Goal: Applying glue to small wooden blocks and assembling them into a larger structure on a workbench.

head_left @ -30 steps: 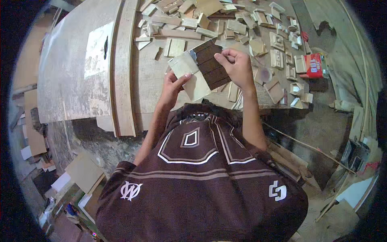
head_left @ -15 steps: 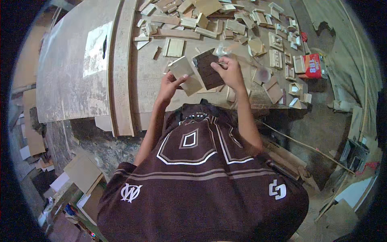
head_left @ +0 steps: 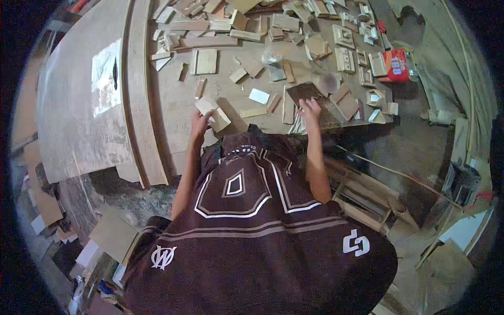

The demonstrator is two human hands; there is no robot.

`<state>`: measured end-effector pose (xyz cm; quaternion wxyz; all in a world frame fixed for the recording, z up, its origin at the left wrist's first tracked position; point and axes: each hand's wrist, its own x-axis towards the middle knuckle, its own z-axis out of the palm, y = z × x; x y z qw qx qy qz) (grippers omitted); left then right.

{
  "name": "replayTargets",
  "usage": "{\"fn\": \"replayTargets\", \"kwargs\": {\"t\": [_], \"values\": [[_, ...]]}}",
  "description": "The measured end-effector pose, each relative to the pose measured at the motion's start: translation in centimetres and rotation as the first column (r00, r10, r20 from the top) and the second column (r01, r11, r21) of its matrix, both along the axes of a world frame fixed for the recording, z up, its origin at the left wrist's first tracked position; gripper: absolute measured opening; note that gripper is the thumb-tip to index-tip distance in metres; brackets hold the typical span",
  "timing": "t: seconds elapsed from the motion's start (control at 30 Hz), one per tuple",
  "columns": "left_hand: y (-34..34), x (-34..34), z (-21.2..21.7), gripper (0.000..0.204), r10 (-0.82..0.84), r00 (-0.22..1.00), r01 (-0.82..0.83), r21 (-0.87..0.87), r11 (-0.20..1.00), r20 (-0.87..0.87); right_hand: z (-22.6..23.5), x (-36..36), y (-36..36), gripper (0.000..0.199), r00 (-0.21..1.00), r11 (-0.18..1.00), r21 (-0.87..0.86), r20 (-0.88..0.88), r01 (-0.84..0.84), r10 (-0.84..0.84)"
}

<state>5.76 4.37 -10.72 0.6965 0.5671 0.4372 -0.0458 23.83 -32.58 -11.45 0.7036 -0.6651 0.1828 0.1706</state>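
My left hand (head_left: 200, 125) pinches a pale, flat wooden block (head_left: 214, 113) near the front edge of the workbench. One lengthwise part of that block looks lighter than the other. To the right, my right hand (head_left: 311, 110) has its fingers at the near edge of a dark brown rectangular sheet (head_left: 302, 92), low over the bench; whether the sheet touches the wood is hard to tell. A small white rectangle (head_left: 259, 96) and a thin wooden strip (head_left: 253, 112) lie between my hands. Just beyond my left hand is a short wooden stick (head_left: 200, 88).
Many wooden offcuts (head_left: 210, 25) are heaped at the back of the workbench (head_left: 178, 113). Several small moulded wooden blocks (head_left: 345, 60) line the right side, near a red packet (head_left: 398, 65). A long raised board (head_left: 137, 94) runs along the left.
My hands have moved apart: the left went left with the pale block, the right went right and lower with the dark sheet. The view has shifted slightly.
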Motion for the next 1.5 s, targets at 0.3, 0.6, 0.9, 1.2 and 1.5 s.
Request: {"fn": "replayTargets", "kwargs": {"t": [0.3, 0.6, 0.9, 1.2, 1.5], "values": [[3.3, 2.6, -3.7, 0.035, -0.048, 0.994, 0.005, 0.393, 0.92, 0.101, 3.0, -3.7, 2.6, 0.064, 0.877, 0.634, -0.689, -0.004, -0.35, 0.48], [6.9, 5.8, -1.8, 0.049, -0.113, 0.988, 0.151, 0.845, 0.512, -0.107, 2.3, -1.5, 4.5, 0.043, 0.825, 0.504, -0.746, -0.106, -0.435, 0.556], [0.1, 7.3, 0.5, 0.044, -0.289, 0.956, 0.182, 0.663, 0.727, 0.055, -0.1, -1.8, 11.1, 0.042, 0.693, 0.691, 0.093, -0.016, -0.717, 0.721], [-2.7, 7.7, 1.0, 0.04, -0.107, 0.99, 0.099, 0.087, 0.991, 0.094, 2.1, 0.9, 13.8, 0.044, 0.426, 0.442, -0.098, 0.148, -0.892, 0.893], [-0.3, 9.2, 1.2, 0.045, -0.19, 0.982, 0.135, 0.616, 0.776, 0.023, 15.3, 13.5, 15.4, 0.025, 0.372, 0.386, -0.059, 0.168, -0.921, 0.913]]}}
